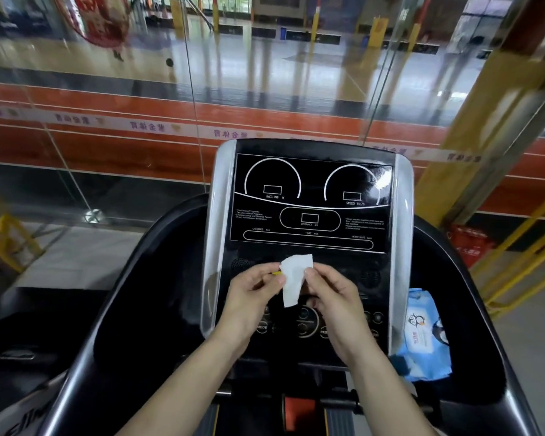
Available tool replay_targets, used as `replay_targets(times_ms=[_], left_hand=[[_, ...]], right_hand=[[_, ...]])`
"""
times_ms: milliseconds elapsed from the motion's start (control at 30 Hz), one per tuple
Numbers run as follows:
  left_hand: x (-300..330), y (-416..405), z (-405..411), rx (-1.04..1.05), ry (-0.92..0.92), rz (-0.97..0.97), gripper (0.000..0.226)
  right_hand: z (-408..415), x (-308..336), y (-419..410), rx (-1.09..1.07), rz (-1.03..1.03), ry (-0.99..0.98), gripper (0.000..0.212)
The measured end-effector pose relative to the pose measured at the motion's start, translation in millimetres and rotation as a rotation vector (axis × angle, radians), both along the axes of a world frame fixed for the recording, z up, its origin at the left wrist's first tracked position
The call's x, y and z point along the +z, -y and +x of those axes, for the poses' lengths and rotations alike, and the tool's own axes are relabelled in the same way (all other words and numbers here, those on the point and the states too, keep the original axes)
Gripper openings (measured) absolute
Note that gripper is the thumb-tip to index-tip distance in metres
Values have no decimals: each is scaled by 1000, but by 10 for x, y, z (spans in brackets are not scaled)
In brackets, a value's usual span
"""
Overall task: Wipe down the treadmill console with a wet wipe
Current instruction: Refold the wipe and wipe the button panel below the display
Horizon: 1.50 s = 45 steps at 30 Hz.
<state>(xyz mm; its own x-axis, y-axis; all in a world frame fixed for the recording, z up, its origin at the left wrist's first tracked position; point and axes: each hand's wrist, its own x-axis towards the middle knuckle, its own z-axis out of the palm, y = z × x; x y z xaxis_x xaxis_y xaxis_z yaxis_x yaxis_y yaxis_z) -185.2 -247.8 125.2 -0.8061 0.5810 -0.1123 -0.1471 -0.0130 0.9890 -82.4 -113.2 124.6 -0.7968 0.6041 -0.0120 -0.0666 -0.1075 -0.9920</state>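
The wet wipe (294, 280) hangs at lower centre of the frame, over the treadmill console (309, 215). My left hand (252, 291) and right hand (331, 294) pinch its two edges, forearms rising from below. The wipes pack (423, 335) lies right.

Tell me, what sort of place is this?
Probably a gym or sports hall. A black treadmill console with incline and speed dials stands at a tall glass wall; beyond it runs an orange running track with white lane lines.
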Motion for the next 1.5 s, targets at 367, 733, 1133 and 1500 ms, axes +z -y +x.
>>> replay_targets(times_ms=[367,733,1133,1500], left_hand=[[44,-100,-73,-23,-62,-8,13],[53,-79,-236,26,-50,29,20],[77,-9,-214,90,29,15,11],[135,53,-115,25,54,61,15]], right_hand=[[-25,128,-115,-22,97,71,24],[-182,150,-90,-27,119,57,29],[-244,31,50,-47,670,151,21],[-218,-12,174,-126,999,296,26]])
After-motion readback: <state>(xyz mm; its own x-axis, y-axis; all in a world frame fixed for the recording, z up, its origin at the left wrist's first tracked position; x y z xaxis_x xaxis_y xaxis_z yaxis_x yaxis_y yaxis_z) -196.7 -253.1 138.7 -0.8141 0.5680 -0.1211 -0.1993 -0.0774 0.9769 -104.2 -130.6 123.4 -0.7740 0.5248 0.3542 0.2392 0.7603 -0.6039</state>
